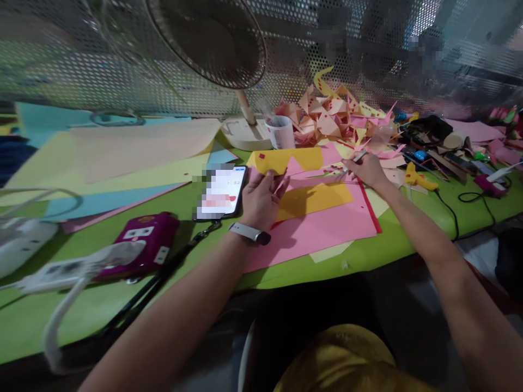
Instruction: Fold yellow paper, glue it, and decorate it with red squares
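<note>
My left hand (261,202), with a wristband, is closed at the lower edge of a yellow paper strip (300,159). The strip bears a small red square (262,156) and stands slightly raised off the pink sheet (322,237). My right hand (369,170) pinches slim silver tweezers (356,158), slanting down to the left. Their tips are over a pale scrap dotted with small red pieces (333,170). Flat on the pink sheet, between my hands, lies a second yellow-orange strip (312,200). A red strip (370,207) runs along the sheet's right edge.
Left of my hand lies a lit phone (223,193) with a black strap. Beyond it are a purple power adapter (143,245) and large coloured sheets (143,144). A fan (245,128), a white cup (280,132), a scrap pile (327,117) and a yellow glue gun (420,178) also stand around.
</note>
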`<state>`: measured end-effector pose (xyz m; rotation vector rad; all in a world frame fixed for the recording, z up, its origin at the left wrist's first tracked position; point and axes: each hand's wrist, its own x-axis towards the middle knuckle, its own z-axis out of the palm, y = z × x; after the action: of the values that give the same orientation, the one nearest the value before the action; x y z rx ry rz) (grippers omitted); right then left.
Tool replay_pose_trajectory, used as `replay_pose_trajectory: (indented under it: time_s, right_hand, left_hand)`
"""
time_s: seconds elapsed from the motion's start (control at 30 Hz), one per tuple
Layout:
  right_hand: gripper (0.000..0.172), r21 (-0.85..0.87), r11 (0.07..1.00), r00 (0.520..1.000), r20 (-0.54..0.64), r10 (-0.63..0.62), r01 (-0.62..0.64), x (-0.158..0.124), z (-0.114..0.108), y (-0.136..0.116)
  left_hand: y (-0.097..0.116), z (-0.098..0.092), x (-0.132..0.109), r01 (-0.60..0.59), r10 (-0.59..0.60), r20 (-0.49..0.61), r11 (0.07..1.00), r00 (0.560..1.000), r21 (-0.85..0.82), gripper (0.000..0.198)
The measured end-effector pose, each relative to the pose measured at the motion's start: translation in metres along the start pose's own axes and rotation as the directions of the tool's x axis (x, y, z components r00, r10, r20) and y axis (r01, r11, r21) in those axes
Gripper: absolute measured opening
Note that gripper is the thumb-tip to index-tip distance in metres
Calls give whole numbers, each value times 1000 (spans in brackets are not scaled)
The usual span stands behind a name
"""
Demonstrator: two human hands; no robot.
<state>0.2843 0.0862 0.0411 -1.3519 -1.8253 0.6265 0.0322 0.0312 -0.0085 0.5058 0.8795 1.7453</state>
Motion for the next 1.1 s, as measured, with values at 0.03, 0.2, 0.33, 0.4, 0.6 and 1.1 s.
replay_pose_trajectory:
  time_s: [0.03,0.2,0.33,0.4,0.6,1.1]
  right_hand:
    - [34,36,999,999,17,33,-34,3,-2,0]
    - [41,309,940,986,-29,164,-147,21,-1,3]
    - [44,387,895,968,-22,250,-223,29,15,11]
    - [45,393,891,966,-23,256,-227,31,23,17]
    - [44,425,890,981,-25,194,-165,36,32,38]
    - [51,344,936,997,-21,81,-69,37,35,44]
  left_hand:
    - [0,1,0,-2,2,-7,1000,1000,1,18]
    - [1,2,-2,23,-23,-36,1000,999,-9,20]
    - [2,0,-1,19,-20,-56,1000,998,-19,18]
    - [2,-1,0,19,-21,-60,1000,998,-19,17]
    - [0,-3,1,48,-48,-40,999,998,-8,19]
    - [4,-2,-2,57,-57,-30,998,998,-4,19]
